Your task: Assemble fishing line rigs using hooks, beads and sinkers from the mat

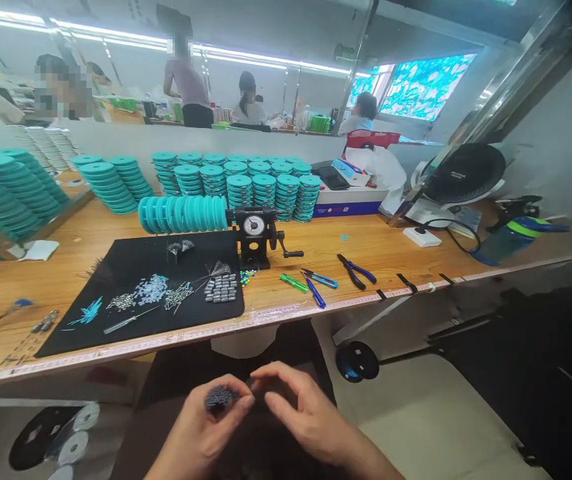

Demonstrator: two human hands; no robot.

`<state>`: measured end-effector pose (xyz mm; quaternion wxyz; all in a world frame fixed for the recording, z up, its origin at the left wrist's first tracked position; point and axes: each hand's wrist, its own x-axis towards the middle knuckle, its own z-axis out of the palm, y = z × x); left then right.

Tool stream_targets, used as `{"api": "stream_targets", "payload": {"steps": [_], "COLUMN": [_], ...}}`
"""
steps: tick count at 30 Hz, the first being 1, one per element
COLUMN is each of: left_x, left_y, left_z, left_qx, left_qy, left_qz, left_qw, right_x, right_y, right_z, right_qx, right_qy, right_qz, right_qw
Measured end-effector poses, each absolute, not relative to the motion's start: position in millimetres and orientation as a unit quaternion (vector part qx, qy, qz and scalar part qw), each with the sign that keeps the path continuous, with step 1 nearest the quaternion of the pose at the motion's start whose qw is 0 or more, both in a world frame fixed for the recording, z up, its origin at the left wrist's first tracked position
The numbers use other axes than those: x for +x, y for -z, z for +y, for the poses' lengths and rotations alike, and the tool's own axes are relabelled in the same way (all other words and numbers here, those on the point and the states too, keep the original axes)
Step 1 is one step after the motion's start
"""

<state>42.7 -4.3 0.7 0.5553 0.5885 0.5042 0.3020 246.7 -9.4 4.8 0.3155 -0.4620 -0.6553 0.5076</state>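
In the head view my left hand (pixel 213 421) is closed around a bundle of thin dark pieces (pixel 219 399) whose ends face up. Its thumb and index fingertip meet in a pinch beside the bundle. My right hand (pixel 306 415) is just to the right, thumb and fingers apart in a curve, its index fingertip close to the left hand's fingertips. A tiny dark spot lies by that fingertip, too small to make out. Both hands are below the bench edge, above a dark lap. On the black mat (pixel 166 327) lie grey cylindrical weights (pixel 221 288), pale blue beads (pixel 151 289) and small metal parts (pixel 122 302).
A hand-cranked winder (pixel 253 233) carries a row of turquoise spools (pixel 183 215). Behind it stand stacked turquoise spools (pixel 263 190). Pliers (pixel 356 271), a green cutter (pixel 293 283) and a blue pen (pixel 316 292) lie right of the mat. A fan (pixel 466 173) stands farther right. People sit beyond the partition.
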Motion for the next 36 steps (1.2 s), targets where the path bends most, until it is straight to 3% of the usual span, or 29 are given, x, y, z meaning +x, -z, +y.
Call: {"api": "stream_targets", "payload": {"steps": [5,10,14,17,30,36], "left_x": [42.8,33.4,33.0,33.4,32.0,32.0], "left_y": [12.7,26.3,27.1,24.3,15.9,15.9], "left_z": [-10.8,-13.7,-14.1,-13.7,-9.9,-9.9], "left_qx": [0.578,0.481,0.419,0.439,0.524,0.524], "left_qy": [-0.322,-0.383,-0.359,-0.366,-0.374,-0.374], "left_qz": [0.508,0.499,0.469,0.461,0.487,0.497], "left_qw": [0.551,0.611,0.69,0.679,0.589,0.582], "right_x": [222.8,229.4,234.0,234.4,204.1,199.3], "right_y": [13.5,24.3,26.6,27.6,19.6,24.7], "right_z": [-9.0,-5.6,1.3,6.8,3.0,3.2], "right_qx": [-0.487,-0.51,-0.599,-0.647,-0.492,-0.471], "right_qy": [-0.569,-0.572,-0.393,-0.256,-0.58,-0.621], "right_qz": [-0.569,-0.556,-0.628,-0.65,-0.529,-0.482], "right_qw": [0.34,0.321,0.303,0.304,0.375,0.4]}}
